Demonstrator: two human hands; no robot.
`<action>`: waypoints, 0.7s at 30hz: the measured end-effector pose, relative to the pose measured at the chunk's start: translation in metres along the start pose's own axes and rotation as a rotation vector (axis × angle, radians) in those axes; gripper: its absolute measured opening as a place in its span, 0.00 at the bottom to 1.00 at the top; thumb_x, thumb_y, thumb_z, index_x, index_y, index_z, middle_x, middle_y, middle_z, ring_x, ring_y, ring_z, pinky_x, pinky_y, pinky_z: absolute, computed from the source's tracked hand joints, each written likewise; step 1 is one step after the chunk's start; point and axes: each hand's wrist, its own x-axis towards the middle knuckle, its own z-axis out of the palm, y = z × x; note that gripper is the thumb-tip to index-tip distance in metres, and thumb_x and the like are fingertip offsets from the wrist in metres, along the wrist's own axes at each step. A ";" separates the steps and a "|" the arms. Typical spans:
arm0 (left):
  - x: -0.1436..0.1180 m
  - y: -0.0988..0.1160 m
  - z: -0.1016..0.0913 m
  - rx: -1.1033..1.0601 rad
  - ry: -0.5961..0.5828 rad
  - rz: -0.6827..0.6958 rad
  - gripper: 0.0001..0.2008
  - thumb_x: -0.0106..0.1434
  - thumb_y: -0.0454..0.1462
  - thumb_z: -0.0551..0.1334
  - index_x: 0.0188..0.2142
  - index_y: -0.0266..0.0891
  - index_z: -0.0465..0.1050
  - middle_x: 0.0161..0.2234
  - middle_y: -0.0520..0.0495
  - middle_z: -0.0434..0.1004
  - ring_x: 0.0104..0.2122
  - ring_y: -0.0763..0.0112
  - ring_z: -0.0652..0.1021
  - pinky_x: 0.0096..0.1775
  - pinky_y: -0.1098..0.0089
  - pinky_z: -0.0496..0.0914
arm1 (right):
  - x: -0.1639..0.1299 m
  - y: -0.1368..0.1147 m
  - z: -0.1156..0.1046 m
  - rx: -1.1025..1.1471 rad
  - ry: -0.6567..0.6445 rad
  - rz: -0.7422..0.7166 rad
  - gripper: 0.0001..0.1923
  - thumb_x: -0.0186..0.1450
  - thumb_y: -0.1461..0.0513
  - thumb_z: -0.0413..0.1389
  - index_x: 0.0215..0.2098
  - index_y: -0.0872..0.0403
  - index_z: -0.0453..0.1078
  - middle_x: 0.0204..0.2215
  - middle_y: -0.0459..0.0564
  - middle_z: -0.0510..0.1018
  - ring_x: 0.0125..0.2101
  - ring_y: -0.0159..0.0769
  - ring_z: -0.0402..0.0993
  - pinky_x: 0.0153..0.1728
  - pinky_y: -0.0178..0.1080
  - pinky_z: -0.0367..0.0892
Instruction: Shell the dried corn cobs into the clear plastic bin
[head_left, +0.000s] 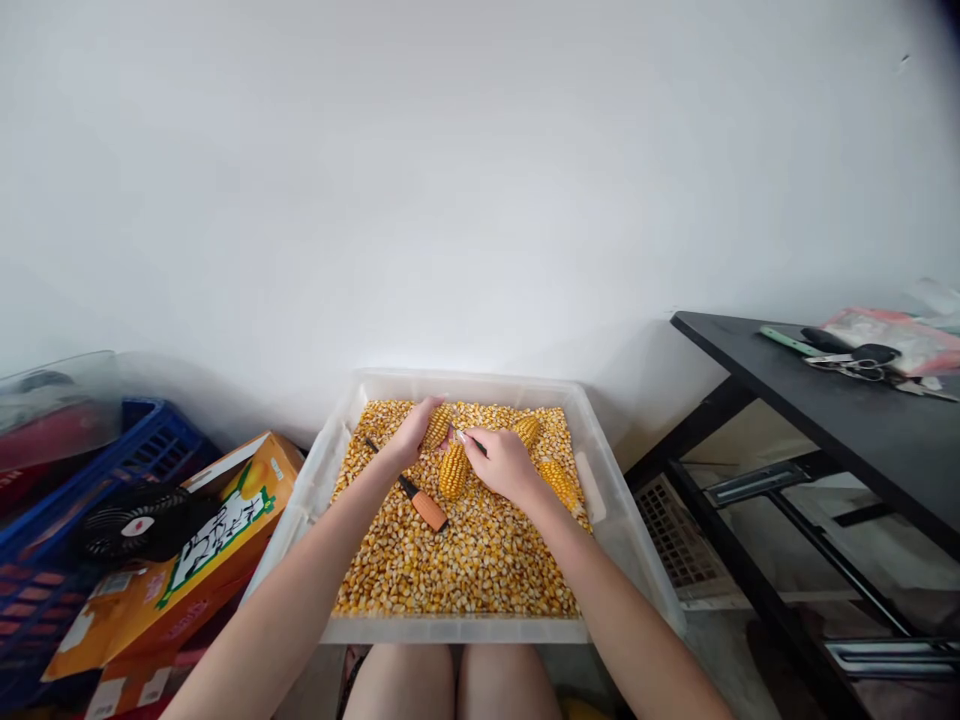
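At the tub's (600, 470) twelve o'clock edge, the left hand (411, 437) grips a corn cob (439, 425) while the right hand (504, 465) pinches its tip (stiff, light, knobbly, probably best grasped around its middle), above loose kernels (465, 560).

From my seat I read the bin (604, 470) as translucent, milky plastic with smooth, faintly glossy walls. The loose kernels (465, 560) filling it look hard, dry and slightly shiny, and the corn cob (453, 470) is bumpy with the same waxy sheen. The tool (420, 500) lying on them has a smooth matt orange handle, likely plastic, and a dark shaft. The carton (187, 560) looks like printed cardboard with a soft gloss. The crate (45, 540) is blue moulded plastic latticework. The table (825, 400) shows a matt black top on matt black frame bars. The wall (450, 180) is flat, matt white.
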 end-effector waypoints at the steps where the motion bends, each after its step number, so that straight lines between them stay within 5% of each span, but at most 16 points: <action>1: 0.000 0.000 0.000 0.007 -0.004 -0.003 0.17 0.58 0.45 0.52 0.33 0.34 0.71 0.15 0.49 0.68 0.12 0.72 0.68 0.15 0.74 0.59 | 0.000 0.000 -0.001 -0.005 -0.004 -0.002 0.16 0.68 0.58 0.44 0.31 0.52 0.72 0.24 0.49 0.77 0.24 0.32 0.68 0.27 0.34 0.51; 21: 0.005 -0.007 -0.002 0.125 0.033 0.025 0.17 0.58 0.48 0.52 0.28 0.36 0.66 0.14 0.50 0.68 0.11 0.71 0.67 0.15 0.72 0.61 | -0.001 -0.004 -0.002 0.017 -0.012 0.030 0.17 0.67 0.61 0.45 0.24 0.54 0.68 0.20 0.48 0.73 0.20 0.29 0.62 0.25 0.35 0.46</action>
